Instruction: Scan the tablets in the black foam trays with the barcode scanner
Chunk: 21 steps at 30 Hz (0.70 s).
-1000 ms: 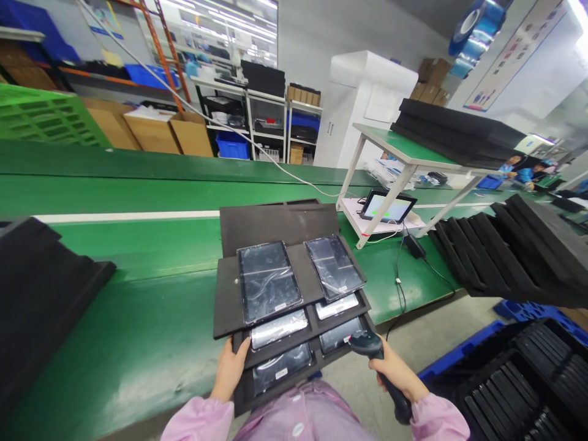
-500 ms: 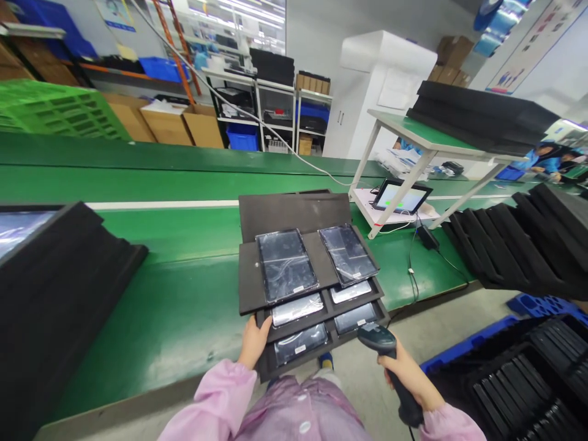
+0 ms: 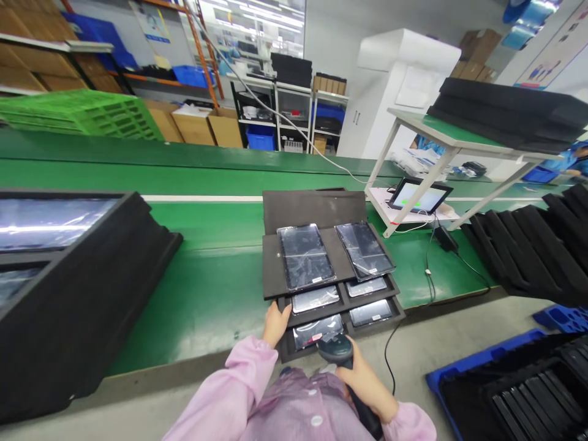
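My right hand (image 3: 364, 375) is wrapped round a black handheld scanner (image 3: 336, 348), whose head is just below the lowest left tablet (image 3: 312, 331); a red glow shows on that tablet's label. My left hand (image 3: 275, 324) holds the left edge of a black foam tray (image 3: 285, 311) in the stack, thumb on top. Above, the upper foam tray (image 3: 272, 263) bears two film-covered tablets, a left one (image 3: 304, 254) and a right one (image 3: 364, 250). Two lower trays stick out towards me, with tablets in their slots.
Black foam trays with screens (image 3: 92, 294) stand at left on the green bench (image 3: 211, 288). At right are a small white-legged table (image 3: 441, 160), a lit tablet (image 3: 420, 196), leaning foam trays (image 3: 519, 245), cables and a blue-rimmed crate (image 3: 487, 356).
My right hand has brought the scanner left, to the lowest left tablet, and a red glow now shows there. The view has shifted left. My left hand stays at the tray edge.
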Available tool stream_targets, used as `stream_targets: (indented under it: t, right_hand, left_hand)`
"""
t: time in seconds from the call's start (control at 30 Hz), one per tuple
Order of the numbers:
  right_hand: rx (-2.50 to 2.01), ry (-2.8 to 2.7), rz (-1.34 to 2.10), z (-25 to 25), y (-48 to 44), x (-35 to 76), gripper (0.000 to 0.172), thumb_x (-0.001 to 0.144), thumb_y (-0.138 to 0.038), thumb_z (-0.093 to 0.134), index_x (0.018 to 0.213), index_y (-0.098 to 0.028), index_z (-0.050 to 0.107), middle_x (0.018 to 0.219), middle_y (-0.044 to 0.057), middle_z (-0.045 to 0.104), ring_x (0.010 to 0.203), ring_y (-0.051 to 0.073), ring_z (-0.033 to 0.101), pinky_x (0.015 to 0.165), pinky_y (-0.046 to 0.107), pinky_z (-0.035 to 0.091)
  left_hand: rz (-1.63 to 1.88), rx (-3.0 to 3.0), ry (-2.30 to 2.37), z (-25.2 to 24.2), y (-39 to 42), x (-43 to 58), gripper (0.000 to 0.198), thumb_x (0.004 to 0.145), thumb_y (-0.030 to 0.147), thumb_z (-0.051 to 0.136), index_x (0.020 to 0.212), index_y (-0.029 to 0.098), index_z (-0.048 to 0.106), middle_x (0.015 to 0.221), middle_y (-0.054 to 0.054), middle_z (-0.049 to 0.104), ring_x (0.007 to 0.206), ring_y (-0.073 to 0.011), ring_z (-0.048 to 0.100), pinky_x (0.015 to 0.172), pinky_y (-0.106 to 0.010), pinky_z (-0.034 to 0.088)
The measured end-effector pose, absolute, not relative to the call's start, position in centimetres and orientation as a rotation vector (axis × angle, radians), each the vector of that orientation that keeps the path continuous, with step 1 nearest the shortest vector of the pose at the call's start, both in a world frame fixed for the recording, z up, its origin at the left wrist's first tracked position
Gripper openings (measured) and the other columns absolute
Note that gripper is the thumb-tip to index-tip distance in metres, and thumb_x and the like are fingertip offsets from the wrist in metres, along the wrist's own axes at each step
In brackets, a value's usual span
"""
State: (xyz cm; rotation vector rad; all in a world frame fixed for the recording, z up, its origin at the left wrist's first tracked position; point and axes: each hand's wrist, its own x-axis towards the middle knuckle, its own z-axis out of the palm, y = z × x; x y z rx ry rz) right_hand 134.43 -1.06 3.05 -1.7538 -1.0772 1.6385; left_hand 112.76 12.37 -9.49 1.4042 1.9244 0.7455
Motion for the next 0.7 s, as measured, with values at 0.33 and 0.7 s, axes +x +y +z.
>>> stream_targets:
  t: [0.33, 0.7]
  right_hand:
    - [-1.731, -1.065, 1.675, 3.9, -1.2, 135.6, 0.082, 0.058, -0.024, 0.048, 0.134, -0.016, 0.020, 0.050, -0.006, 0.053, 0.036, 0.016, 0.047, 0.036, 0.024, 0.037]
    - [-1.646, -1.114, 1.799, 4.6, 0.4, 137.6, 0.077, 0.058, -0.021, 0.048, 0.132, -0.018, 0.026, 0.058, -0.005, 0.056, 0.039, 0.014, 0.048, 0.039, 0.023, 0.037]
  left_hand:
    - [0.751, 1.377, 1.916, -9.8, 12.2, 112.7, 0.049, 0.077, 0.039, 0.046, 0.109, 0.002, 0.051, 0.106, -0.023, 0.060, 0.105, -0.0323, 0.056, 0.094, -0.042, 0.042]
    - [0.799, 1.286, 1.939, -10.1, 12.1, 113.0, 0.061, 0.075, 0.044, 0.045, 0.116, -0.002, 0.048, 0.112, -0.026, 0.056, 0.111, -0.0357, 0.052, 0.098, -0.046, 0.039]
